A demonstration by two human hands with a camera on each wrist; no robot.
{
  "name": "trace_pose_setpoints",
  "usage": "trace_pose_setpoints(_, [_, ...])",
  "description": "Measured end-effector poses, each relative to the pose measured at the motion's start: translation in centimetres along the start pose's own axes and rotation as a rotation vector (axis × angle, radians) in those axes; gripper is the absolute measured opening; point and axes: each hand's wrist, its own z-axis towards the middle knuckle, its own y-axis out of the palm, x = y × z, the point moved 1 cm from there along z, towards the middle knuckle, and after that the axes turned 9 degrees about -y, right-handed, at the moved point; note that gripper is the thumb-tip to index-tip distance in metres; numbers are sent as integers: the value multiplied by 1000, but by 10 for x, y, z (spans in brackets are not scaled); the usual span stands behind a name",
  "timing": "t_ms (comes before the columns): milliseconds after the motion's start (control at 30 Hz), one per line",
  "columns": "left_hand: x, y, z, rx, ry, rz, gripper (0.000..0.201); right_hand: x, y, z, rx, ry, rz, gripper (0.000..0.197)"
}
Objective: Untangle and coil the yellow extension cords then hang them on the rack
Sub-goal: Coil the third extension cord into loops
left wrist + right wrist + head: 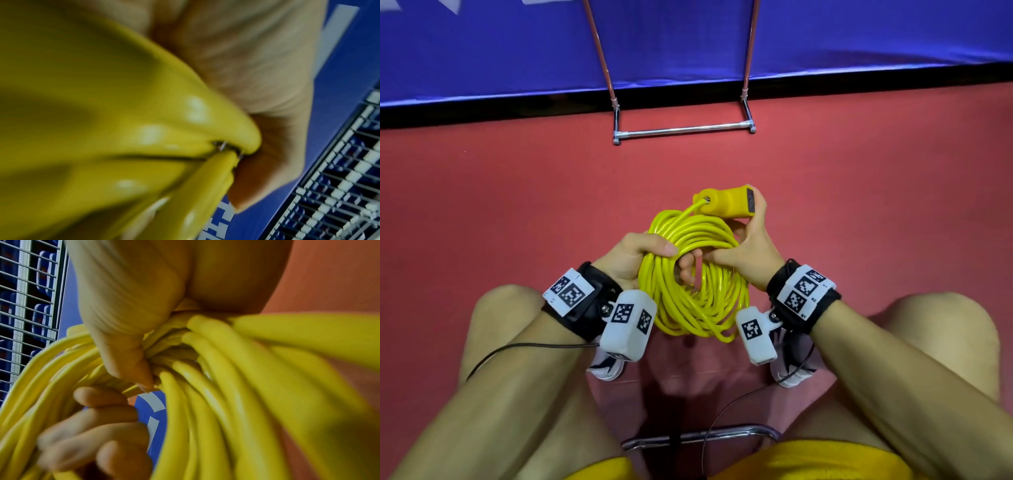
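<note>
A coiled yellow extension cord hangs in front of me between my knees. My left hand grips the coil's left side, thumb over the strands and fingers through the middle. My right hand grips the coil's upper right side, and its fingers also hold the yellow socket end above the coil. The left wrist view is filled by blurred yellow cord against my left hand. In the right wrist view my right hand bunches several strands. The metal rack stands ahead on the floor.
The red floor stretches from my knees to the rack. Behind the rack runs a blue banner. A chrome seat frame sits below me, my white shoes rest under the coil, and thin black wrist-camera cables hang from both wrists.
</note>
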Motion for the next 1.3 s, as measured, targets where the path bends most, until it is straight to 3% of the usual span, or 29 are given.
trace_pose_setpoints(100, [4, 0, -2, 139, 15, 26, 69, -4, 3, 3, 7, 6, 22, 109])
trace_pose_setpoints(200, [9, 2, -6, 229, 77, 23, 55, -7, 4, 4, -11, 30, 101, 104])
trace_pose_setpoints(400, [18, 20, -18, -17, 131, -103, 64, -23, 6, 5, -54, 64, 235, 116])
trace_pose_setpoints(567, [32, 43, -24, -216, 112, -53, 51, -37, 1, 4, -185, 114, 449, 128])
trace_pose_setpoints(833, [37, 51, -34, -202, 54, -26, 53, -61, -3, -1, -136, 76, 477, 112])
trace_pose_setpoints(967, [51, 52, -38, 3, 183, 102, 63, -75, -4, 8, -57, 18, 389, 99])
trace_pose_setpoints(1067, [67, 53, -40, 205, 329, 208, 50, -89, -8, 15, 57, -21, 310, 89])
trace_pose_setpoints(1200, [75, 57, -40, 334, 425, 332, 58, -114, -16, 23, 122, -73, 197, 85])
trace_pose_setpoints(1300, [75, 62, -43, 488, 590, 376, 61, -135, -17, 24, 147, -106, 187, 84])
